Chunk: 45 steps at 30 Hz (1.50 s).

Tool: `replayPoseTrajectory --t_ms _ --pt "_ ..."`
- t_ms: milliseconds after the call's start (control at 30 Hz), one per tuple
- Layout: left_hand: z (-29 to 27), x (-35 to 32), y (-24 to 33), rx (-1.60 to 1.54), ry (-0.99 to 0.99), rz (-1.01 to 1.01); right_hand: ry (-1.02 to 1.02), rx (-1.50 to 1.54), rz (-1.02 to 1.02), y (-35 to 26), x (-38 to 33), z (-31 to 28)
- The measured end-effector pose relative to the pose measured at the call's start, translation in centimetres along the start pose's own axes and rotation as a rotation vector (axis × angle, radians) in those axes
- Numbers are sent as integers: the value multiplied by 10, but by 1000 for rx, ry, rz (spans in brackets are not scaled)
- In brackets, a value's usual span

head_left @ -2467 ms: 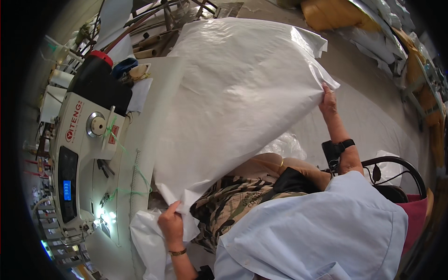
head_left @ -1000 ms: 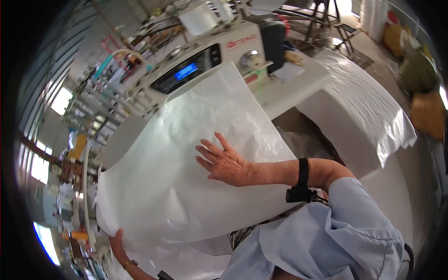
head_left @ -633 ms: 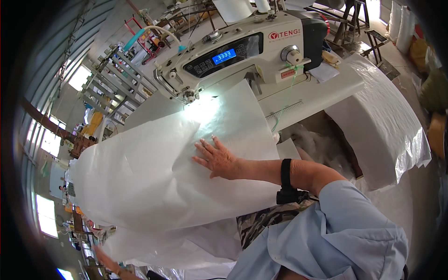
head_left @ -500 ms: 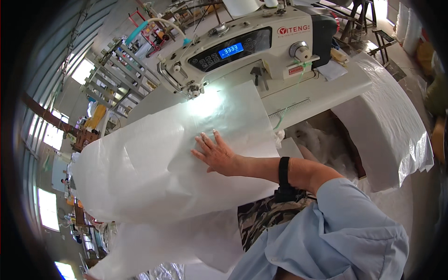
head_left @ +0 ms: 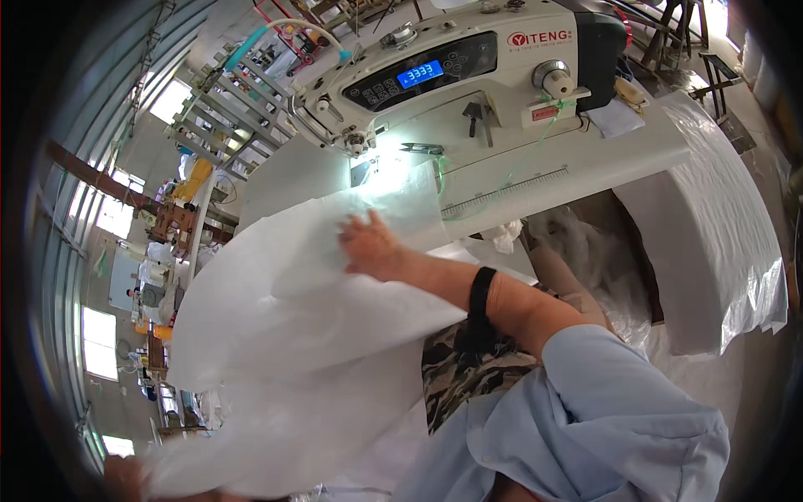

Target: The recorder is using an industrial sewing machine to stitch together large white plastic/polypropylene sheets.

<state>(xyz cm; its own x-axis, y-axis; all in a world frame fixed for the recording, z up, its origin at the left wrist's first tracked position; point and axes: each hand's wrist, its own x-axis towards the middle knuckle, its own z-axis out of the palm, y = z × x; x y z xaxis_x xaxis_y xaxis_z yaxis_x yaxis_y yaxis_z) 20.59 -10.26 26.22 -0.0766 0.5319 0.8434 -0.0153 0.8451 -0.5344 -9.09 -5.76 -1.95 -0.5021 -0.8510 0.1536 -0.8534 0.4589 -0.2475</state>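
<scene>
A large white plastic sheet (head_left: 309, 326) drapes from the sewing machine (head_left: 452, 67) down toward the lower left. Its upper edge lies on the machine bed, just in front of the lit needle area. My right hand (head_left: 372, 249) is over the upper part of the sheet, fingers apart and a little blurred; whether it touches the film is unclear. At the lower left edge, my left hand (head_left: 125, 478) is partly cut off and blurred, closed on the sheet's far corner. Small thread snips (head_left: 422, 149) lie on the bed behind the sheet.
A stack of white sheeting (head_left: 703, 226) hangs over the table's right side. Clear crumpled plastic (head_left: 585, 259) fills the opening beside my arm. Green thread (head_left: 535, 151) trails across the bed. A metal rack (head_left: 230, 125) stands beyond the machine's left end.
The sheet has slid left and toward me, baring the snips and more of the machine bed. My left hand has come further into view; my right hand has shifted slightly up.
</scene>
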Motion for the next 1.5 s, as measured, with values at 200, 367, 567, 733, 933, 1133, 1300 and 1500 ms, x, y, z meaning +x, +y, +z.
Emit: replayPoseTrajectory --t_ms 200,367,567,733,933,1133,1300,1500 --pt "240 -109 101 -855 -556 -503 134 66 -307 30 -43 18" --pt "330 -182 131 -1025 -613 -913 392 82 -287 90 -73 -11" --pt "345 -231 131 -1092 -823 -1187 356 -11 -73 127 -73 -30" --pt "337 -239 121 -1125 -814 -1194 312 -2 95 122 -69 -47" --pt "330 -246 118 -1210 -740 -1211 207 30 57 117 -70 -38" --pt "328 -240 116 -1178 -810 -1223 418 97 29 112 -68 -24" --pt "295 -193 119 -1452 -762 -1251 515 264 -23 112 -76 -24" --pt "229 -144 153 -1627 -579 -755 557 761 7 89 -89 -31"
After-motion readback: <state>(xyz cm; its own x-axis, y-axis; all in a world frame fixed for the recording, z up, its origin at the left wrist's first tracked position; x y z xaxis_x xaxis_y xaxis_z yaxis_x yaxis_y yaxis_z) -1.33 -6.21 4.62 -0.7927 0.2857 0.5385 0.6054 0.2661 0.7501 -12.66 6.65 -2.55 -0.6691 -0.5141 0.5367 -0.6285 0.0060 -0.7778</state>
